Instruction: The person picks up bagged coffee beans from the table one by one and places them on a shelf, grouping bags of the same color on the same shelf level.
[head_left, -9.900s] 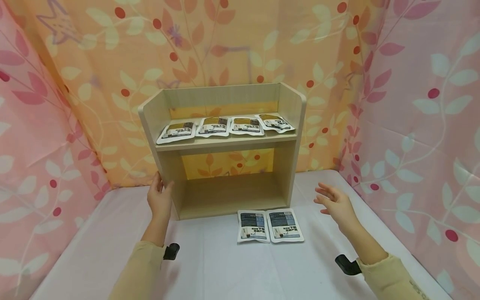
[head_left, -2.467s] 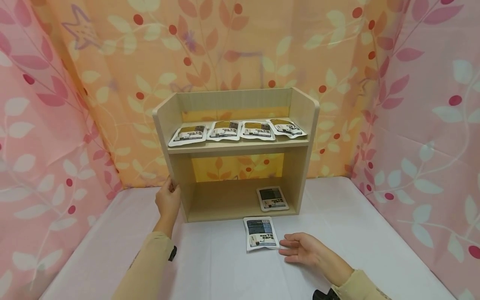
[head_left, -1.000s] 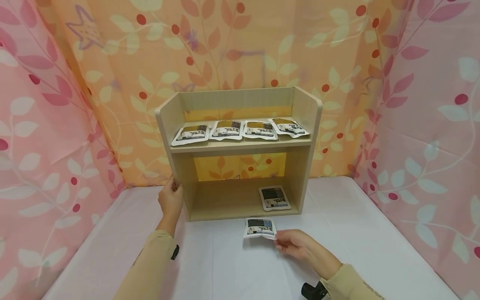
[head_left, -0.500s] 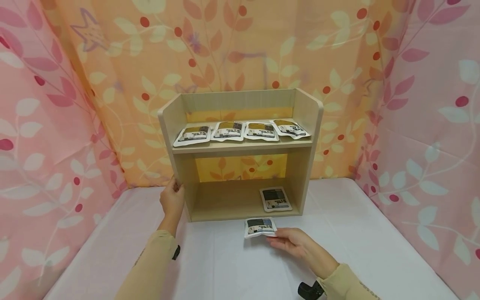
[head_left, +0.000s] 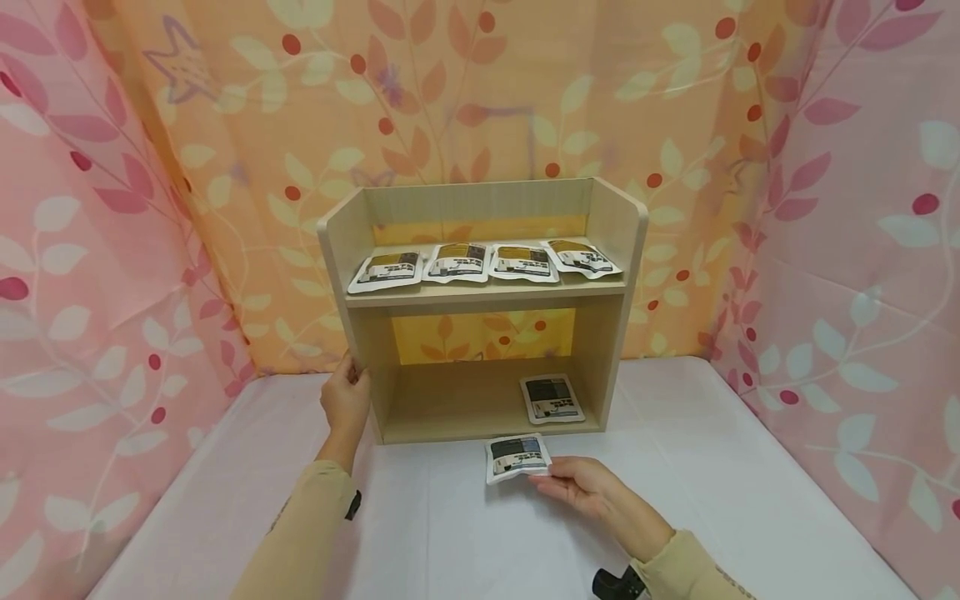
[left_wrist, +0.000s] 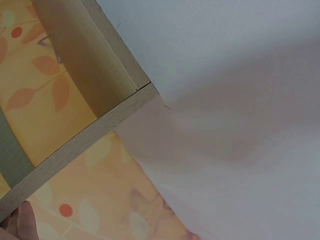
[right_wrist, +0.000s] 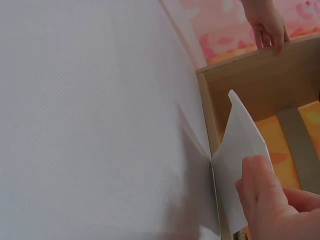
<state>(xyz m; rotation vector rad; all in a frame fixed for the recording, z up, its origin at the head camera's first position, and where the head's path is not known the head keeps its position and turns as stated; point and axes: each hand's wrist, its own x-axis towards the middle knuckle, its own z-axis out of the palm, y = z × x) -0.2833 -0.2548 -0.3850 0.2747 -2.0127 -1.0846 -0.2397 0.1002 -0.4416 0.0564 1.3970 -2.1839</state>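
In the head view, my right hand pinches the right edge of a white flat pouch with a dark label. That pouch is tilted, its far edge near the front of the wooden shelf unit. The right wrist view shows the plain back of the pouch, with the fingers along it. My left hand grips the front edge of the unit's left side panel; its fingertips show at that edge in the left wrist view. A second dark-labelled pouch lies on the lower shelf at the right.
Several pouches with gold and black labels, among them one at the left, lie in a row on the upper shelf. White cloth covers the table. Patterned curtains surround the back and sides.
Earlier, two pouches lay before the unit; one is now on the lower shelf, and my right hand has lifted the other. Lately it has shifted slightly left; my left hand stays on the side panel.
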